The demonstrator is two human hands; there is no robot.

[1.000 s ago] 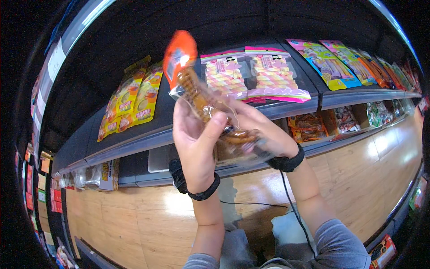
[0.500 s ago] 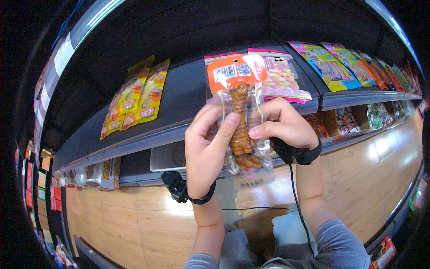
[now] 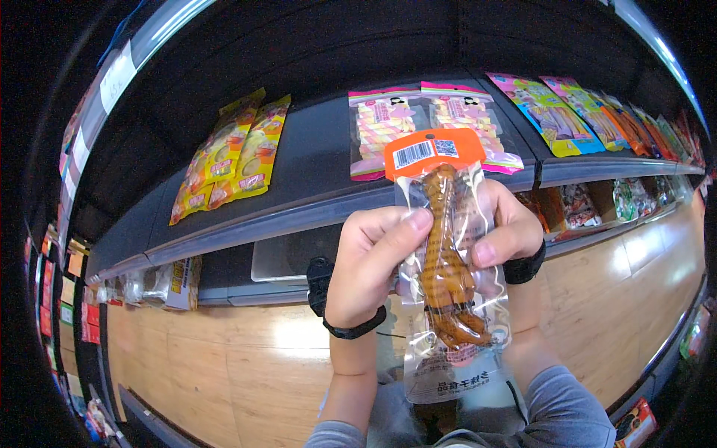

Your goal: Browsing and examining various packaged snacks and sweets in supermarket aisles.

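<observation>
A clear vacuum-sealed snack pack [image 3: 448,276] hangs upright in front of me, in both my hands. It has an orange header with a barcode and a square code, and inside lies a long brown glazed piece that looks like braised meat. My left hand [image 3: 377,250] pinches its left edge, thumb on the front. From the other side my right hand [image 3: 511,231] grips it, thumb also in front; its other fingers are partly behind the plastic. Just behind the header, two pink-edged bags of twisted marshmallows [image 3: 385,123] lie on the dark shelf [image 3: 306,160].
Yellow snack bags [image 3: 250,160] lie on the shelf's left part. Blue, green and pink bags [image 3: 549,116] and several orange ones stretch to the right. Below, a lower shelf holds more packs [image 3: 579,205]. Wooden flooring [image 3: 224,358] spreads beneath, with more racks at far left.
The snack pack has come nearer to me, lower and to the right, showing more of the marshmallow bags behind. Both hands moved with it and keep their hold.
</observation>
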